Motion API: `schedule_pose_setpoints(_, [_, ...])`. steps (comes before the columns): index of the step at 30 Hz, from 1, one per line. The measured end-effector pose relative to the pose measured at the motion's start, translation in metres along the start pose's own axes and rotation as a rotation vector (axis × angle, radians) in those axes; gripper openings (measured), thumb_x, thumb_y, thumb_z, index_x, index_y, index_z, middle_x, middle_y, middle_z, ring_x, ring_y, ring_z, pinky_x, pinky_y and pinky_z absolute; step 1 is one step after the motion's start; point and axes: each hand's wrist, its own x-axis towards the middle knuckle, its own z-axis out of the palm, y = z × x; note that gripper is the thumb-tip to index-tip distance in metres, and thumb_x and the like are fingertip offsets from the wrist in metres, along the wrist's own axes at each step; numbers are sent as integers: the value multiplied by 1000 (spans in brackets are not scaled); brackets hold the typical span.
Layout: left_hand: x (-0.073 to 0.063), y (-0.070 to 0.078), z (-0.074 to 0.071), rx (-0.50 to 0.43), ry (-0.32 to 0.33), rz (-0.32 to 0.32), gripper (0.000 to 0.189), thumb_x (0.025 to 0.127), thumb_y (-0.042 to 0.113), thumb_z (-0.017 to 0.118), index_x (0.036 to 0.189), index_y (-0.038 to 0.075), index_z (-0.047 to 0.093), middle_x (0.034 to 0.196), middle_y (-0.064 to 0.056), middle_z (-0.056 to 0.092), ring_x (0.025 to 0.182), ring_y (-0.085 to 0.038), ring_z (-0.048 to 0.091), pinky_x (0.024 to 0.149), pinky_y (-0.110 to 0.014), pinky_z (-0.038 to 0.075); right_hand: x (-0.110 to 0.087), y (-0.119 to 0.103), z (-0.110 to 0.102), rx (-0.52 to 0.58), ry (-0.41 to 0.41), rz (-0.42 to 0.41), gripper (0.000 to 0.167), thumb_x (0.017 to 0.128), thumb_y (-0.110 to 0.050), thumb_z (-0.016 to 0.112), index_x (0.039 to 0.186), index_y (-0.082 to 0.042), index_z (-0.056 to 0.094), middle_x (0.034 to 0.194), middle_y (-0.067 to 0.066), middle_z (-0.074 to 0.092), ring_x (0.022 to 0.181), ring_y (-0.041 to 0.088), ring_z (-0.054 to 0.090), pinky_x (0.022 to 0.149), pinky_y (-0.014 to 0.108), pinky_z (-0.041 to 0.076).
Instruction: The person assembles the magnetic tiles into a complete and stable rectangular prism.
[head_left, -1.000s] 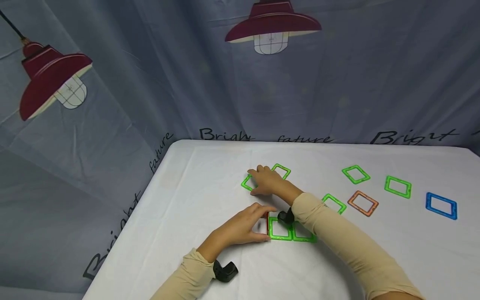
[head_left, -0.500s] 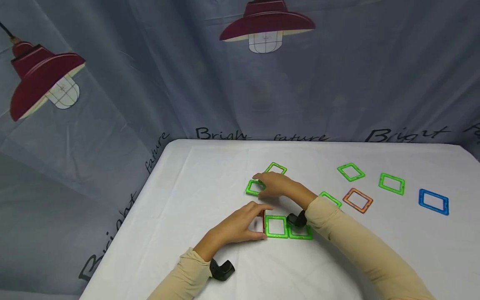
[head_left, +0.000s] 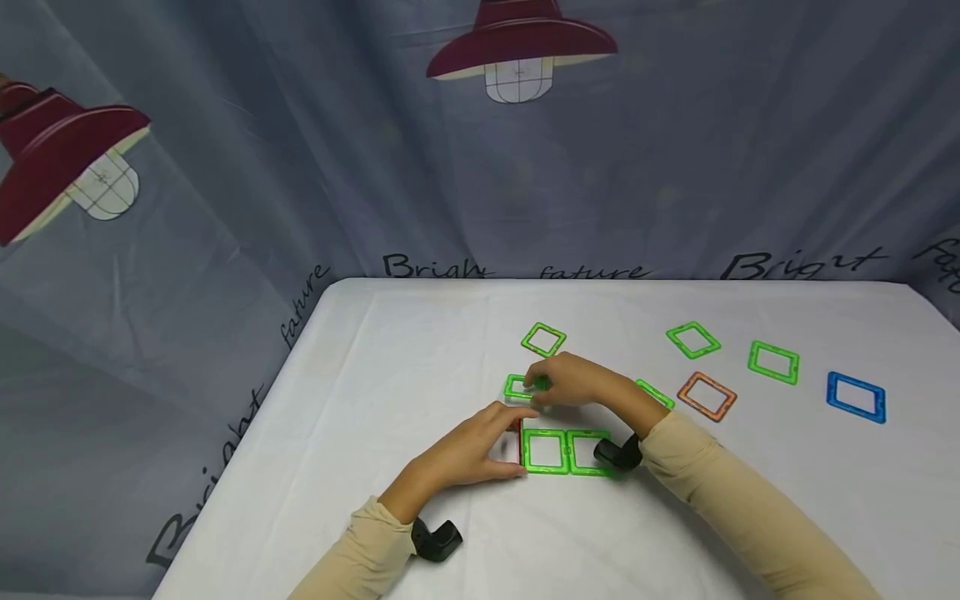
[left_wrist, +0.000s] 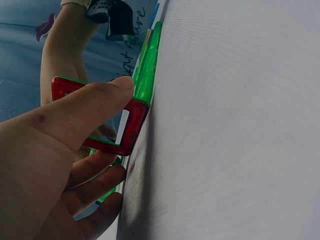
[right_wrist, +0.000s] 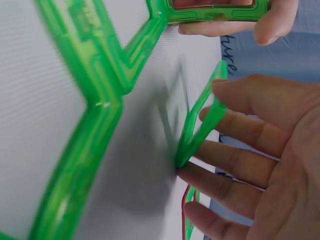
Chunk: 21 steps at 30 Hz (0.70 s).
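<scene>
Two green square magnetic tile frames lie flat side by side, the left one [head_left: 545, 470] and the right one [head_left: 588, 472]. At the left end, a red-faced magnetic tile [left_wrist: 135, 117] stands on edge, green on its other side. My left hand [head_left: 468, 450] holds this tile, thumb across its upper part. Just beyond the flat pair, my right hand [head_left: 572, 382] pinches another green magnetic tile [right_wrist: 207, 125], which leans tilted over the white cloth. Its fingers partly cover that tile in the head view.
Past the right hand lies a green tile [head_left: 552, 330]. Toward the right are an orange tile [head_left: 717, 384], two green tiles [head_left: 707, 333] and a blue tile [head_left: 857, 381]. Another green tile [head_left: 655, 393] is partly behind the right forearm. A printed curtain [head_left: 337, 167] hangs behind the white table [head_left: 390, 358].
My right hand has drawn its green tile rightward and nearer, away from the far green tile and toward the flat pair. My left hand stays at the red-faced tile. The head view has shifted slightly.
</scene>
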Motion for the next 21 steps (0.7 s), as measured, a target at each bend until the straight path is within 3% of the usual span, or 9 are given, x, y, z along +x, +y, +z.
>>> schedule_pose_setpoints(3, [0, -1, 0, -4, 9, 10, 69, 79, 36, 70, 137, 23, 34, 112, 2, 48, 102, -9, 48, 91, -27, 41, -4, 4, 2, 17, 33, -49, 14, 83, -19, 64, 94, -11, 69, 97, 2, 68, 74, 10, 55, 68, 28, 46])
schedule_pose_setpoints(9, [1, -2, 2, 0, 24, 26, 69, 78, 35, 71, 136, 23, 35, 107, 3, 48, 97, -9, 49, 88, -25, 42, -15, 4, 2, 3, 129, -93, 18, 86, -14, 59, 98, -5, 70, 102, 7, 68, 96, 21, 62, 81, 37, 49])
schedule_pose_setpoints(21, [0, 0, 0, -17, 6, -6, 67, 79, 35, 71, 135, 24, 36, 107, 2, 48, 96, -9, 48, 86, -23, 41, -31, 3, 1, 45, 218, -76, 19, 87, -14, 58, 100, -3, 69, 100, 8, 68, 99, 26, 62, 83, 41, 48])
